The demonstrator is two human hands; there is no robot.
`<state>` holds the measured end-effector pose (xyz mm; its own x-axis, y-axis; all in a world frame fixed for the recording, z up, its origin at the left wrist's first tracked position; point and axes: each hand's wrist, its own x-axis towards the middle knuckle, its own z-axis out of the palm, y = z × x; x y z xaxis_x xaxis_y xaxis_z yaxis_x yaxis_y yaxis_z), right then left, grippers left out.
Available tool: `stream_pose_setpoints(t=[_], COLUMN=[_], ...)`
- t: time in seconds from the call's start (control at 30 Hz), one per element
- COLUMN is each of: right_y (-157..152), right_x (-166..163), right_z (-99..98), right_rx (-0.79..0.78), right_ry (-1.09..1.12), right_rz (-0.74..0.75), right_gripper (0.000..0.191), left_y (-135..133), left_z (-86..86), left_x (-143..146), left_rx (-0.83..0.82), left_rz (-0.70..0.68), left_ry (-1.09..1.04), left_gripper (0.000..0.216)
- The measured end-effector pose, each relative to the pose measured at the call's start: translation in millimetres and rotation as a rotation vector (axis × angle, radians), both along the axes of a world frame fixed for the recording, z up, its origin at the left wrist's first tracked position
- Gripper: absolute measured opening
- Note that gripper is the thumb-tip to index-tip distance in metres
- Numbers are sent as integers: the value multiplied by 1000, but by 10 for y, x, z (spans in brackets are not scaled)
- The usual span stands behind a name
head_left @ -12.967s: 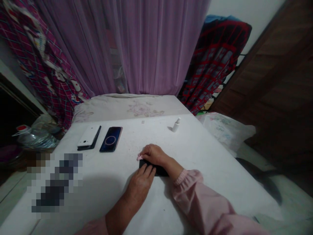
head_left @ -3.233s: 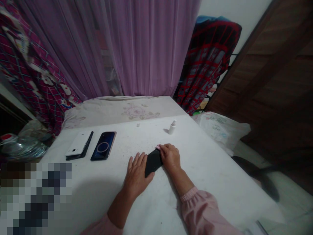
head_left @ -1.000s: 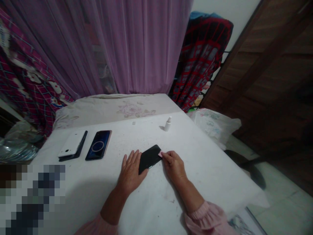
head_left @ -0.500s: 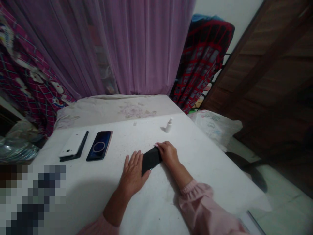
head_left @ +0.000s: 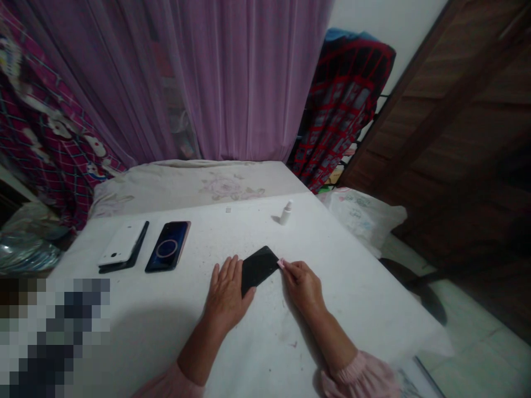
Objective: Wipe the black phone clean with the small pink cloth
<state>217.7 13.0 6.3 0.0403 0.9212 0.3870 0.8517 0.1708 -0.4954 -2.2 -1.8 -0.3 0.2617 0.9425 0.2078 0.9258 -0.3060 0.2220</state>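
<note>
A black glossy smartphone (head_left: 258,270) lies face up and angled on the white table (head_left: 352,298). My left hand (head_left: 227,293) rests flat beside its lower left edge, fingers apart, with the thumb side touching the phone. Pinched in my right hand (head_left: 302,286) is a small pink cloth (head_left: 281,263), pressed against the phone's right corner.
Farther left lie a white phone on a dark phone (head_left: 120,246) and a phone with a lit blue screen (head_left: 167,246). A small white spray bottle (head_left: 286,213) stands near the far edge, with a pale pillow (head_left: 178,188) behind it.
My right hand has slid back from the phone's top onto its right corner, leaving the glass uncovered. The pink cloth has moved with it, and my left hand stays beside the phone.
</note>
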Motion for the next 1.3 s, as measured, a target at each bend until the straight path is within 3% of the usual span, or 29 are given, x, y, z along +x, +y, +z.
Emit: stream_pose_setpoints(t=[0.33, 0.5, 0.6, 0.73, 0.87, 1.1, 1.3], right_y=[689, 832, 730, 360, 49, 263, 586], right_x=[-294, -257, -68, 203, 269, -116, -603], right_z=[149, 198, 204, 167, 150, 280, 369], right_rx=[-102, -135, -172, -212, -200, -202, -275], right_ry=[-171, -103, -48, 21, 46, -108, -245], right_rz=[84, 242, 302, 313, 292, 411, 389], right_gripper=[19, 17, 17, 21, 25, 20, 25], left_y=[16, 17, 3, -17, -14, -2, 11], left_z=[-11, -30, -17, 65, 136, 54, 32], left_x=[-15, -46, -90, -130, -108, -89, -86], left_rx=[8, -8, -1, 19, 5, 36, 49], left_rz=[-8, -26, -25, 40, 6, -52, -47], left_ry=[6, 8, 7, -1, 23, 31, 46], left_gripper=[63, 64, 62, 50, 45, 46, 45])
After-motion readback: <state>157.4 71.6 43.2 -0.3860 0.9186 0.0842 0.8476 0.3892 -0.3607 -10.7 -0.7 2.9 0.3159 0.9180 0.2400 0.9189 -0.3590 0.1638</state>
